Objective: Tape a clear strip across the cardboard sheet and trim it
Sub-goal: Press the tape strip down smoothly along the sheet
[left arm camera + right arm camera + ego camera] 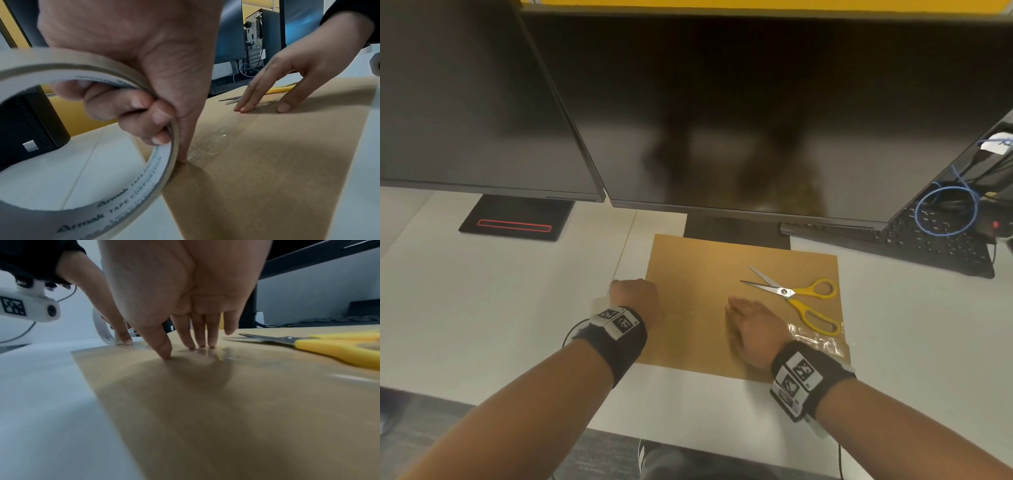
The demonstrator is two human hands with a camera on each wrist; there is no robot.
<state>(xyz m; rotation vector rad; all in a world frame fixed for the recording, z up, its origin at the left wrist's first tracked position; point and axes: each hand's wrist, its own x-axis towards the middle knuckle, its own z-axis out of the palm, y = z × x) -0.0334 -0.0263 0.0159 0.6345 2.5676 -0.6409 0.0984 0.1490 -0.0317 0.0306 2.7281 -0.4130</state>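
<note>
A brown cardboard sheet (698, 267) lies flat on the white desk. A clear tape strip (688, 313) runs across it from the right edge, where it is wrinkled (815, 337), to the left edge. My left hand (635, 296) grips the tape roll (86, 162) at the sheet's left edge, fingers through the core and thumb pressing down by the cardboard edge. My right hand (751, 325) lies with straight fingers (193, 340) pressing the strip (207, 353) at mid-sheet. Yellow-handled scissors (799, 299) rest with blades apart on the cardboard, just right of that hand.
Two dark monitors (756, 120) stand close behind the sheet, their stands (515, 219) on the desk. A black keyboard (914, 246) and a blue cable loop (945, 209) sit at the back right. The desk's front edge (688, 435) is near my forearms.
</note>
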